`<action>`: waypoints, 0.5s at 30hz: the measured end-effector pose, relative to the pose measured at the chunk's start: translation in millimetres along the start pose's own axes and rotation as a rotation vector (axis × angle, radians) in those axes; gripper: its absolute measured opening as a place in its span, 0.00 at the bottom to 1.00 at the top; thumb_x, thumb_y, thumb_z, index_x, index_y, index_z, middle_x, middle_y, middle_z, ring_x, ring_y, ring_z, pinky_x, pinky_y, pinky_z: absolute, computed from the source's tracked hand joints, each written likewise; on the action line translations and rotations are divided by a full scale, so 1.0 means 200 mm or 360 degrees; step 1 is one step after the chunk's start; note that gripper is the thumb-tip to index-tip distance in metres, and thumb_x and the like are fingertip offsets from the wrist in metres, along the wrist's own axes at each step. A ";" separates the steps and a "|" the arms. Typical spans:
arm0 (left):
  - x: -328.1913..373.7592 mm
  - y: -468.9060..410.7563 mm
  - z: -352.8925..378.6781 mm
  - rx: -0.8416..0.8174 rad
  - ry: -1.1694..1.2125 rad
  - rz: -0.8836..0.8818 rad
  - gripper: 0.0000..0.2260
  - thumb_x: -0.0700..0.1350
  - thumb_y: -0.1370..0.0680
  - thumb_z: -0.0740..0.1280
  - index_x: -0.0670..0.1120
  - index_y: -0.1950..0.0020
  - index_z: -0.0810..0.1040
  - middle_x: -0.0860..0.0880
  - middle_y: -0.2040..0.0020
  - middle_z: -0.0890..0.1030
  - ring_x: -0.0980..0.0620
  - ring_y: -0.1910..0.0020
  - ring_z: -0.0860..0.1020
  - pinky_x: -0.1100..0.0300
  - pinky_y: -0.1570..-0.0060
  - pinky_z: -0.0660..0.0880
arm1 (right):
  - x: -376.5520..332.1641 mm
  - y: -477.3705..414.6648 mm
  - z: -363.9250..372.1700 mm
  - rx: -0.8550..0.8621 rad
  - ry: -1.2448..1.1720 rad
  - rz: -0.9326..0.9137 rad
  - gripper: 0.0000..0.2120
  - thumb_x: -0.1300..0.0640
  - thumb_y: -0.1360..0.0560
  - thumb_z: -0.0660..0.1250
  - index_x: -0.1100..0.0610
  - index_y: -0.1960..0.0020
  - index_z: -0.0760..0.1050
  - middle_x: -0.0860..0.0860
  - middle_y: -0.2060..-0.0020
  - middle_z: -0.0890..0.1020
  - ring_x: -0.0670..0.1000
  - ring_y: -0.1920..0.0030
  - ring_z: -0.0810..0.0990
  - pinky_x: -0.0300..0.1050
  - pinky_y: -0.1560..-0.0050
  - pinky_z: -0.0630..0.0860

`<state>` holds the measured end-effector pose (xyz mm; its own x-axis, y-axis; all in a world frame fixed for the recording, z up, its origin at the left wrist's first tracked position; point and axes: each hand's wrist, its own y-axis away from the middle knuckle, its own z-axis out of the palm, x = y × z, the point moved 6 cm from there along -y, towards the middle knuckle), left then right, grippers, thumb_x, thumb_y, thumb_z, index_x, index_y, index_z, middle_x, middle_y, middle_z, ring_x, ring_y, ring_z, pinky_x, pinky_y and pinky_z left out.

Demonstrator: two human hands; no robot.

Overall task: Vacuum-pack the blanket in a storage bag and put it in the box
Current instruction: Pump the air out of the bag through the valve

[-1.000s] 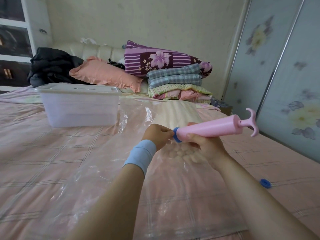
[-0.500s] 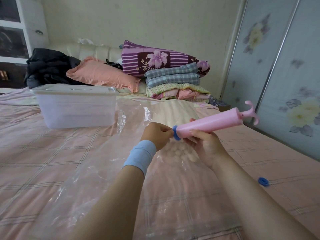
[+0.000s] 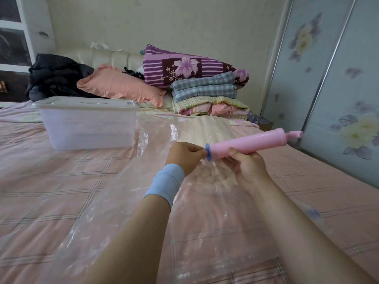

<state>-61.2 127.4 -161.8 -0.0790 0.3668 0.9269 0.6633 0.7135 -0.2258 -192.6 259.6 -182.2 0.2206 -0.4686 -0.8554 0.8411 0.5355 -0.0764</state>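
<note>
At the middle of the frame, our right hand [image 3: 249, 169] curls its fingers from below around the barrel of a pink hand pump [image 3: 249, 144], which is raised off the bed [image 3: 51, 181] and tilted, handle end pointing toward the right edge. Our left hand [image 3: 185, 156], with a pale blue wristband [image 3: 166, 185] on its wrist, pinches the blue ring [image 3: 208, 153] at the pump's near tip between thumb and curled fingers. Both hands hover above a clear plastic storage bag [image 3: 123, 201] that lies crumpled and spread over the pink checked bed sheet, running from the bottom of the frame toward the centre. The cream blanket [image 3: 207, 130] sits folded at the bag's far end, just above the hands in the picture, apparently under the clear film. The clear plastic box [image 3: 88, 128], its lid on, stands on the bed at centre left, just beside the bag's far left corner. A small blue cap [image 3: 313, 214], blurred, lies on the sheet at the right, apart from the bag. Against the headboard at the top are a black garment [image 3: 55, 76], a pink pillow [image 3: 121, 85], a purple floral quilt [image 3: 184, 68] and a stack of folded bedding [image 3: 205, 93]. Flowered sliding doors [image 3: 338, 78] fill the right side.
</note>
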 end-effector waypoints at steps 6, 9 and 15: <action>0.01 0.00 0.02 -0.0012 0.0061 -0.0007 0.08 0.45 0.27 0.71 0.54 0.65 0.84 0.48 0.63 0.85 0.52 0.63 0.84 0.53 0.54 0.82 | 0.00 -0.04 0.00 -0.0098 -0.0079 -0.0060 0.20 0.75 0.23 0.63 0.68 0.32 0.70 0.63 0.39 0.78 0.64 0.38 0.79 0.64 0.37 0.77; 0.00 0.00 0.02 0.0019 0.0128 -0.0023 0.06 0.45 0.27 0.71 0.52 0.63 0.86 0.48 0.63 0.85 0.47 0.60 0.84 0.50 0.53 0.82 | -0.01 -0.02 0.00 0.0093 0.0062 -0.0188 0.23 0.68 0.25 0.72 0.63 0.32 0.71 0.59 0.40 0.80 0.59 0.44 0.84 0.56 0.47 0.83; 0.00 0.01 0.02 0.0018 0.0138 -0.0054 0.05 0.45 0.26 0.71 0.51 0.61 0.86 0.47 0.61 0.85 0.47 0.59 0.84 0.47 0.52 0.82 | 0.00 0.01 0.02 0.0275 0.0378 -0.0227 0.31 0.51 0.26 0.76 0.55 0.29 0.66 0.54 0.44 0.81 0.55 0.49 0.85 0.38 0.66 0.80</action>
<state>-63.9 131.8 -162.8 -0.0363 0.2895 0.9565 0.6526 0.7317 -0.1967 -188.9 257.4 -179.3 -0.0097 -0.3426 -0.9394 0.9310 0.3398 -0.1335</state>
